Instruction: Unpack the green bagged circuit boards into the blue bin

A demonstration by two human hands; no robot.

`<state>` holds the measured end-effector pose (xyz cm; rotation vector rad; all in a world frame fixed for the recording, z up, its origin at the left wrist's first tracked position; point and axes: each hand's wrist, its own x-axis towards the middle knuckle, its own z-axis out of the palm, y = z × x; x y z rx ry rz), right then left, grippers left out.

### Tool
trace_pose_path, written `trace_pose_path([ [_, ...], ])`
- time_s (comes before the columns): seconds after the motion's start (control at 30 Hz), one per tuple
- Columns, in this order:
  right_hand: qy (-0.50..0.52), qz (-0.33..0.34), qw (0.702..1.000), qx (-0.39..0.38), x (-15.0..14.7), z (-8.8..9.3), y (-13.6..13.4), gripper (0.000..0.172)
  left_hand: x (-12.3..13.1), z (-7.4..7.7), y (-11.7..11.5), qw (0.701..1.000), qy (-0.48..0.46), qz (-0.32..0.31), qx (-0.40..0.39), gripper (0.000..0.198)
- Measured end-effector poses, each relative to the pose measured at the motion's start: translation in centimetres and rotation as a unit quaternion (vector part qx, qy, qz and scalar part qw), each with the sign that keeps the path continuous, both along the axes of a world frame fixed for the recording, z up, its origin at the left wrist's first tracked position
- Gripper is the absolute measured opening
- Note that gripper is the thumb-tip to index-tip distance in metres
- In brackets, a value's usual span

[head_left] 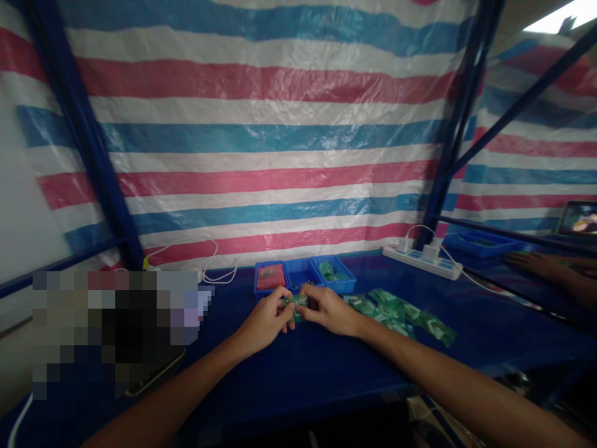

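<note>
Both my left hand [267, 318] and my right hand [334, 311] are closed in a pinch on a small green packet [297, 301], one at each side. It looks like shiny green film with pale bits; its contents are too small to make out. To the right of my right hand lies a loose pile of similar green packets [396, 312]. Just beyond my fingers stands a blue three-part tray [300, 264]. Its left section holds a pink-red packet [270, 277], and green pieces [330, 272] lie in the right one. Small dark bits show in the middle section, partly hidden by my fingers.
A white power strip [422, 262] with plugs and a cable sits at the back right of the blue table [280, 379]. A white cord [217, 264] curls at the back left. Pixelated items cover the left side. Another person's hand [532, 262] shows far right, near a blue tray [482, 244].
</note>
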<state>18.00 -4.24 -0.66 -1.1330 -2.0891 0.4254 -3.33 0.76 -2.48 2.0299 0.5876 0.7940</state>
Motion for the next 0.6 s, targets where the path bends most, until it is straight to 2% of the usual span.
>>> trace_pose_path([
  [0.2,-0.009,0.004,1.000,0.014,-0.09,-0.05,-0.07,0.003,0.15,-0.61,0.40,1.000,-0.022,0.002,-0.009,0.019],
  [0.37,-0.013,0.005,1.000,0.017,-0.06,-0.29,0.22,0.005,0.14,-0.36,0.11,1.000,-0.018,-0.004,-0.007,0.017],
  [0.6,0.021,0.001,1.000,0.007,-0.08,-0.06,0.24,0.014,0.33,-0.32,0.29,0.999,-0.050,0.001,-0.016,0.028],
])
